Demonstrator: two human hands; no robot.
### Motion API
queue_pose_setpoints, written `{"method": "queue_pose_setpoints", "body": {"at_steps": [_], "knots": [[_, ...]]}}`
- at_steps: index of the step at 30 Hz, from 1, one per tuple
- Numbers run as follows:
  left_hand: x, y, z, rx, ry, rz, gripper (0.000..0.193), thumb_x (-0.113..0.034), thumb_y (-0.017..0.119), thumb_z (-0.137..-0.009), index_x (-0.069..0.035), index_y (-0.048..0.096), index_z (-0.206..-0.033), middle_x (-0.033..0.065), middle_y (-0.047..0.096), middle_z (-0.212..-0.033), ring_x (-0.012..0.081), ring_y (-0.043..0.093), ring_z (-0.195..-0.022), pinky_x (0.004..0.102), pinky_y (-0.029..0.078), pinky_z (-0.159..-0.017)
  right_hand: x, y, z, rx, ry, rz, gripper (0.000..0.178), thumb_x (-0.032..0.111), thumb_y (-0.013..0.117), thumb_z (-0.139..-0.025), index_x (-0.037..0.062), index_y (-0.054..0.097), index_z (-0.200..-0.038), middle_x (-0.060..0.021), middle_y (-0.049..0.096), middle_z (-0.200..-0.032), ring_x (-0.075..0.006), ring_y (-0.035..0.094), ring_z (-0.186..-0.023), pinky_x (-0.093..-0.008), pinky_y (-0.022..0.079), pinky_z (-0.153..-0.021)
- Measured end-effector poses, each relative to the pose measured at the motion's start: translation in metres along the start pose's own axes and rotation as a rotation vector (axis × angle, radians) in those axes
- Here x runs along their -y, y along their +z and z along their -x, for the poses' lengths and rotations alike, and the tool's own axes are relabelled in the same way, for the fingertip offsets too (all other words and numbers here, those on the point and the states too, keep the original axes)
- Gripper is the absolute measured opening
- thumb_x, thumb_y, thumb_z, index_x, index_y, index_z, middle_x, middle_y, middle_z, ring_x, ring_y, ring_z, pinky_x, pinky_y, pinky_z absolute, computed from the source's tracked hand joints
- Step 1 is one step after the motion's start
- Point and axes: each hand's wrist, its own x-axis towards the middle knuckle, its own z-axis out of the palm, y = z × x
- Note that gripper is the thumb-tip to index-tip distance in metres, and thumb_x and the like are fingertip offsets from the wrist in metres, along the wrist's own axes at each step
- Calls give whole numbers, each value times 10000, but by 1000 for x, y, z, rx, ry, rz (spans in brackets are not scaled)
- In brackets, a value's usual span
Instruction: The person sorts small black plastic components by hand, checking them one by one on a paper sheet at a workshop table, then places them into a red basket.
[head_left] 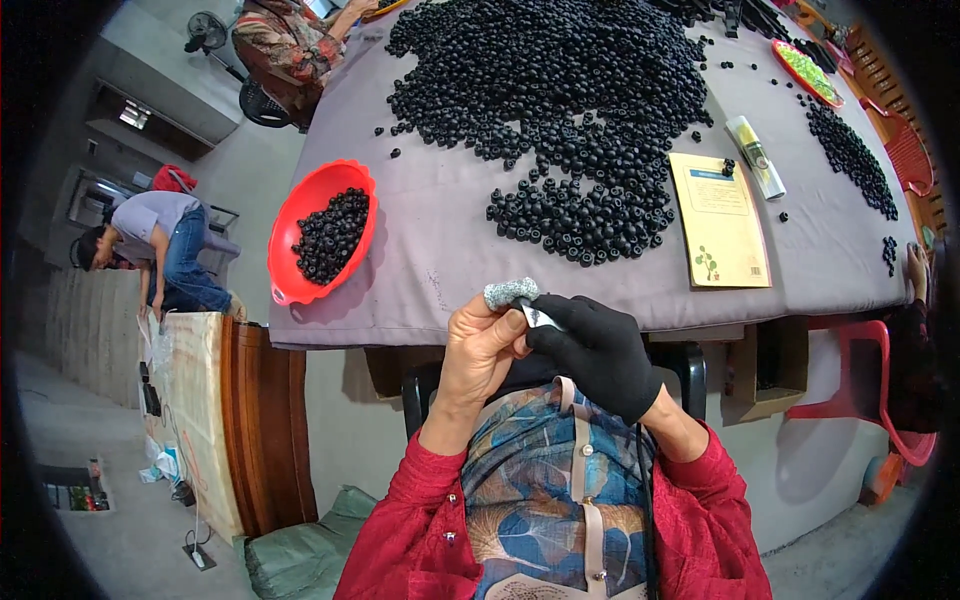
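Note:
Just off the table's near edge, my two hands meet in front of my body. My left hand (475,360) is bare except for a grey speckled finger sleeve (510,291) on its index finger. Its thumb and fingers are pinched together; what lies between them is too small and hidden to make out. My right hand (600,355), in a black glove, is closed on a small pale pointed piece (538,317), tilted toward the left fingertips. Beyond them, a big heap of small black ring-like parts (560,90) spreads over the grey tablecloth (420,230).
At left stands a red bowl (285,240) partly filled with black parts. A yellow booklet (722,220) and white tube (756,157) lie at right, near a green-lined tray (806,72) and another black pile (850,155). Other people (290,55) sit or bend nearby.

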Motion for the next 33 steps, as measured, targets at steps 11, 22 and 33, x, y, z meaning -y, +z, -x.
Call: {"method": "queue_pose_setpoints", "body": {"at_steps": [11,22,33], "knots": [[0,3,1,-12,-7,-22,202,-52,567,-820,-19,582,-1018,40,610,-799,62,538,-595,158,445,-526,6,-4,0,-1,5,97,296,22,619,-757,15,574,-1049,-75,594,-766,-108,566,-657,-237,453,-577],[-1,4,1,-35,-25,-24,206,-53,556,-826,-17,576,-1028,48,613,-811,76,552,-616,173,449,-528,4,-4,0,-7,3,175,268,191,604,-776,127,579,-1035,-75,569,-718,-224,588,-635,-298,457,-556],[0,2,1,-16,-10,-22,189,-57,560,-825,-14,582,-1007,48,611,-782,76,536,-595,177,436,-526,5,-4,-1,13,27,117,268,200,595,-785,116,580,-1039,-82,594,-743,-221,596,-660,-300,463,-583]]}}
